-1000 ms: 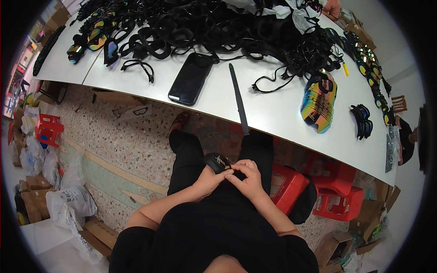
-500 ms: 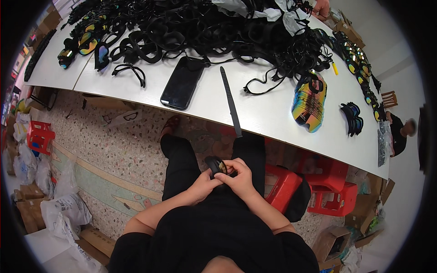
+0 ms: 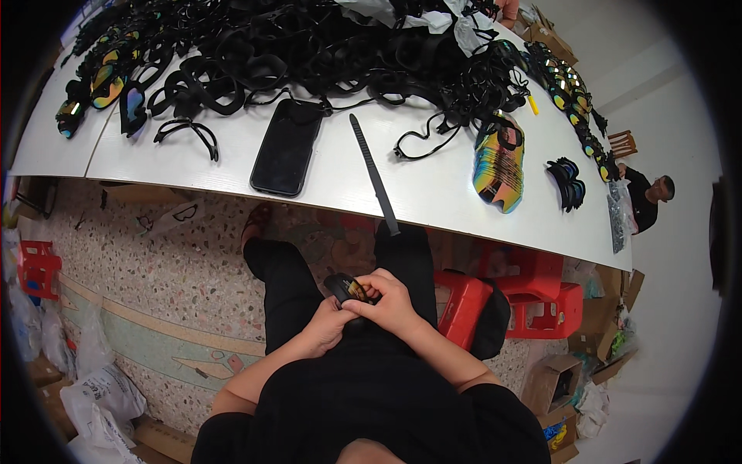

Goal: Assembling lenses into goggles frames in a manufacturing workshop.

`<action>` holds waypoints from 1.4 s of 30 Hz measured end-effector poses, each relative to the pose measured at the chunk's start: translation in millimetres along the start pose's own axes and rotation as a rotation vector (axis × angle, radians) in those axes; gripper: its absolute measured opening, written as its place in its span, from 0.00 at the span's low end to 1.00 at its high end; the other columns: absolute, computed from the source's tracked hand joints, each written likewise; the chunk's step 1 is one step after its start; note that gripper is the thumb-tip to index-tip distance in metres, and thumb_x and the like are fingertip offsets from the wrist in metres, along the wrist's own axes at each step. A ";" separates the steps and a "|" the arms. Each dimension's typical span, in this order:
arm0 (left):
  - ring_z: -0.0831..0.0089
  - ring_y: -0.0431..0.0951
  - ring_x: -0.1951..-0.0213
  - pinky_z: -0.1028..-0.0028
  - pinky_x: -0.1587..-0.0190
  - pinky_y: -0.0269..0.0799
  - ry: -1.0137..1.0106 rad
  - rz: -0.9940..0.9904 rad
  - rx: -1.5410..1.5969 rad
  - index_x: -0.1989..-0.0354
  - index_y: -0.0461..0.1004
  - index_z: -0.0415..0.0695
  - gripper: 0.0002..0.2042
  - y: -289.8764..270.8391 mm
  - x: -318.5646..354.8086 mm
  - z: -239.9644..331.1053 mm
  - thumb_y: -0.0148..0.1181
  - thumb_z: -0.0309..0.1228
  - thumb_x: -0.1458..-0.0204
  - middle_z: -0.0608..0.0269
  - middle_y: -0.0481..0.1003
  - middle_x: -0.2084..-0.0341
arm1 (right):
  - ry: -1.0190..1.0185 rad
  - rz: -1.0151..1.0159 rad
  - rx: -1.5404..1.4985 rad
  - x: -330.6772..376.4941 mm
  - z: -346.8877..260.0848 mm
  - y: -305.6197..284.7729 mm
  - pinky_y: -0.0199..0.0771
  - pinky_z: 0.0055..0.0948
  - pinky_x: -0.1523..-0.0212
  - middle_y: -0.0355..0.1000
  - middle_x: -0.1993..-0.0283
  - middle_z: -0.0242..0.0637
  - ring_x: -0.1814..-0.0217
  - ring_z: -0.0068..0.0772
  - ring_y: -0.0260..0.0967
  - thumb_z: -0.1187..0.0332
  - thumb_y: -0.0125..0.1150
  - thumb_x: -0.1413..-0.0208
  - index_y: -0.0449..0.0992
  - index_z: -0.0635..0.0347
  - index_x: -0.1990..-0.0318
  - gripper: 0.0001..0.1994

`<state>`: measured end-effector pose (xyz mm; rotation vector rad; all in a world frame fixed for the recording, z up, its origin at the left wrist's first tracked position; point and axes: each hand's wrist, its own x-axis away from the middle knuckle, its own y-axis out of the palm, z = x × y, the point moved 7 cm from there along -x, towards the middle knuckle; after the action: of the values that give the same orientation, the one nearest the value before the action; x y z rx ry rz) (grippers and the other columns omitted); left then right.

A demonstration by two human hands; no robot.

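Both hands, left hand (image 3: 328, 325) and right hand (image 3: 390, 303), close around a small black goggle piece (image 3: 346, 289) over the lap, seemingly with a coloured lens. Above lie a phone (image 3: 287, 147) and black strap (image 3: 374, 172) on the white counter (image 3: 433, 193).

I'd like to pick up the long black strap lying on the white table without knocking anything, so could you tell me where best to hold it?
Take the strap by its near end, which juts past the table edge, coming from the front edge with the right hand. It lies flat and thin, so only that overhanging tip lets fingers get underneath. The phone lies close on its left.
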<state>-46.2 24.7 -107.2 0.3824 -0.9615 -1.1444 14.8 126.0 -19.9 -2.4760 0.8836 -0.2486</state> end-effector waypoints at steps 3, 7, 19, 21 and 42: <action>0.76 0.76 0.54 0.75 0.48 0.71 -0.037 0.021 0.034 0.50 0.72 0.37 0.13 -5.2 -0.9 -1.5 0.60 0.23 0.45 0.63 0.76 0.57 | 0.080 -0.090 0.089 -2.4 -12.0 -3.9 0.72 0.21 0.64 0.69 0.67 0.31 0.67 0.22 0.69 0.63 0.77 0.56 0.80 0.61 0.55 0.21; 0.77 0.77 0.58 0.76 0.52 0.73 -0.073 0.032 0.083 0.54 0.74 0.38 0.11 -4.9 1.3 5.8 0.61 0.26 0.44 0.64 0.77 0.61 | -0.022 -0.190 0.025 -4.8 -40.6 -29.0 0.74 0.20 0.67 0.74 0.64 0.35 0.66 0.23 0.75 0.67 0.74 0.52 0.80 0.62 0.55 0.16; 0.76 0.78 0.62 0.74 0.56 0.74 -0.021 -0.005 -0.062 0.58 0.74 0.39 0.07 5.1 12.5 12.1 0.61 0.26 0.44 0.63 0.77 0.65 | 0.020 0.833 0.113 -155.5 9.3 -196.7 0.71 0.24 0.67 0.74 0.73 0.30 0.73 0.23 0.69 0.61 0.68 0.47 0.79 0.65 0.63 0.14; 0.76 0.77 0.62 0.75 0.55 0.74 -0.014 0.004 -0.057 0.58 0.74 0.39 0.07 8.0 17.6 15.8 0.61 0.26 0.44 0.63 0.77 0.65 | 0.104 0.828 0.181 -171.5 18.6 -204.8 0.73 0.27 0.65 0.75 0.73 0.33 0.72 0.29 0.72 0.58 0.70 0.50 0.79 0.65 0.63 0.17; 0.56 0.68 0.39 0.61 0.40 0.68 0.051 -0.353 0.313 0.52 0.71 0.38 0.20 73.9 22.3 50.1 0.62 0.35 0.52 0.58 0.74 0.56 | -0.796 0.341 0.047 59.4 -49.3 -73.5 0.67 0.31 0.77 0.71 0.76 0.31 0.79 0.35 0.70 0.78 0.62 0.56 0.70 0.59 0.55 0.18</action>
<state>-40.8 44.8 -17.6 0.8567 -1.0572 -1.2939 84.6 118.1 60.3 -2.0381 0.8833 0.7671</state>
